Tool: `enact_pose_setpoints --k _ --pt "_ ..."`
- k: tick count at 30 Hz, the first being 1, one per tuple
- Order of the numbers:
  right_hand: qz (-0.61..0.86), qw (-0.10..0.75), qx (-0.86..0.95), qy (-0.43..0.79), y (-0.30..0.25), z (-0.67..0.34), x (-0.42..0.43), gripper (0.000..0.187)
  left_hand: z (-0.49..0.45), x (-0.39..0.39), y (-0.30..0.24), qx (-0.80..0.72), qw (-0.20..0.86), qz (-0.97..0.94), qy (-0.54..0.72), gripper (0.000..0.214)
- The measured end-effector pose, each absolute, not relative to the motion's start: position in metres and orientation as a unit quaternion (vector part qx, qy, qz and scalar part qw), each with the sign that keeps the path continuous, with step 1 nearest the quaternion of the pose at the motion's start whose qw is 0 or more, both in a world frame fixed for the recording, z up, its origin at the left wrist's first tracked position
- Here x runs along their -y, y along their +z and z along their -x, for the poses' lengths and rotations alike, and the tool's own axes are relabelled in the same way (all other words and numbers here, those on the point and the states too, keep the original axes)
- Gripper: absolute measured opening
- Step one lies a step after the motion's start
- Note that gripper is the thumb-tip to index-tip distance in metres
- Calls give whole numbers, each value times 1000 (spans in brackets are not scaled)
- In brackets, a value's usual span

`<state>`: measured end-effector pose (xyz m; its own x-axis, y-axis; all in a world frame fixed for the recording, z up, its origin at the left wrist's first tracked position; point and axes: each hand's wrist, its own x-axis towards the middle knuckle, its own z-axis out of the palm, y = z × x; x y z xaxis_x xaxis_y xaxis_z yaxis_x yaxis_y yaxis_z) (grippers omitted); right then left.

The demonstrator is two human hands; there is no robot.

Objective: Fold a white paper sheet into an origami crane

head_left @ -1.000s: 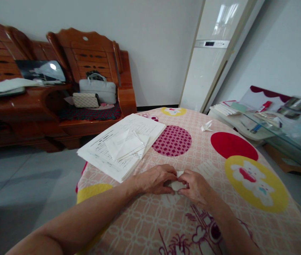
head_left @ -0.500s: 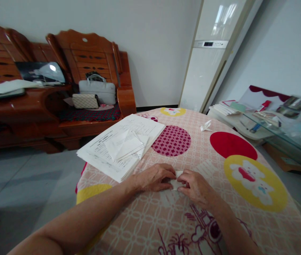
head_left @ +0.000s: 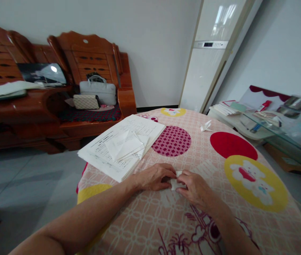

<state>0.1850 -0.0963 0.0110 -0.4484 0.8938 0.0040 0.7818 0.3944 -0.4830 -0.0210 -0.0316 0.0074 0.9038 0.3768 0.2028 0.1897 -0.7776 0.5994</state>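
Observation:
A small piece of folded white paper lies on the patterned tablecloth between my hands. My left hand grips its left side, the fingers bent over the edge. On the right side, my right hand pinches the paper with thumb and fingers. Much of the paper is hidden under the fingers, so its exact folds cannot be made out. Farther off to the left, folded white sheets rest on a stack of printed paper. A small folded paper figure stands near the table's far right edge.
Beyond the round table is a wooden chair holding a grey bag and a quilted purse. A tall white air conditioner stands against the wall. At right, a glass-topped stand carries papers and a plastic bag.
My right fingers have shifted slightly on the folded paper. My left hand stays nearly in place, and the view has barely moved.

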Motion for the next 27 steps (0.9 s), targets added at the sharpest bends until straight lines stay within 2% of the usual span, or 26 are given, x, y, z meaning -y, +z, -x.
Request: enact_pose_setpoints --k 4,13,18,27 --pt "505 138 822 223 11 -187 96 4 21 32 6 -143 286 -933 162 23" --pt "512 141 807 260 12 -191 93 6 18 38 4 -138 262 -938 178 11" --pt "532 160 779 290 8 -195 90 12 14 41 3 -190 297 -919 176 13" --pt "540 191 751 329 9 -197 89 9 3 45 -4 -332 350 -846 225 6"
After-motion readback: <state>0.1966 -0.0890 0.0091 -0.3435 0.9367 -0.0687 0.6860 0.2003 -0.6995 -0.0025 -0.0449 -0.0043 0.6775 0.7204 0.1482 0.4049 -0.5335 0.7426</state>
